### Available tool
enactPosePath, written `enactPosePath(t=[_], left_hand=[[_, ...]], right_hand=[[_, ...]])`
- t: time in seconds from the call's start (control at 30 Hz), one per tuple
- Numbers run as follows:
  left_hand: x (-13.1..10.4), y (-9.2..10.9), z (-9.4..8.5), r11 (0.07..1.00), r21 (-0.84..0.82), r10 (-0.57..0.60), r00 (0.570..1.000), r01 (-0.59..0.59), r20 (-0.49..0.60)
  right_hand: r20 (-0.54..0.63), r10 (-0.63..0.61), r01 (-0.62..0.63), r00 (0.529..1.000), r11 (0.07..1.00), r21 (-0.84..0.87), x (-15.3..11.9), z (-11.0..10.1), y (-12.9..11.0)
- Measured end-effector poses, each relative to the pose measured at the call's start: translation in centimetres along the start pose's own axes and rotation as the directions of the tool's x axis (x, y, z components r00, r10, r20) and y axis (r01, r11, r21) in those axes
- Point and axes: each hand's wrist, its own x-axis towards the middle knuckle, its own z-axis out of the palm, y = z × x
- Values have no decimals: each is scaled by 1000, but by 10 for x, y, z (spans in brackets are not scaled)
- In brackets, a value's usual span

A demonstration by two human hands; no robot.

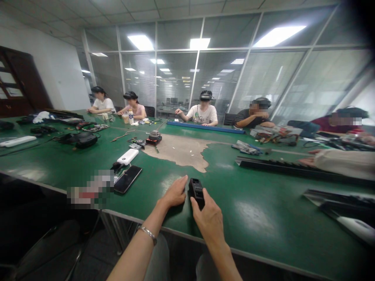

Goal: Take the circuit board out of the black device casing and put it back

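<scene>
A black boxy device [195, 186] with slots and a row of small contacts or buttons on top lies on the green table near its front edge. My right hand [208, 212] grips its near end, thumb on the left side and fingers on the right. Just left of the device, my left hand [175, 192] rests low over the tabletop with the index finger stretched forward and the thumb apart from it. I see nothing in that hand, though its palm side is hidden.
Left of my hands lie a dark phone [128, 179] and a white power bank [127, 157]. A bare brown patch [184, 150] marks the green table [158, 175]. Long black channels [278, 167] lie to the right, by another person's sleeve [345, 162]. Several people sit across.
</scene>
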Motion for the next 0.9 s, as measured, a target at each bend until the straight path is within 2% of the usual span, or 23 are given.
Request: enactPosePath(t=[0.2,0.4,0.63,0.77,0.9], left_hand=[[-1,1,-1,1000,-10,4,1000,-4,2],[0,1,-1,999,22,40,999,-40,-7],[0,5,-3,999,27,48,999,-47,-15],[-1,5,-3,998,28,51,998,-50,-23],[-2,4,-3,998,38,44,999,-43,-17]], right_hand=[[22,0,0,1000,1000,5,-11,10,4],[-9,-28,29,1000,997,66,-21,15,6],[-46,-36,40,998,995,88,-14,15,8],[-17,-15,16,1000,998,62,-10,16,8],[-7,35,-35,999,996,79,0,5,-2]])
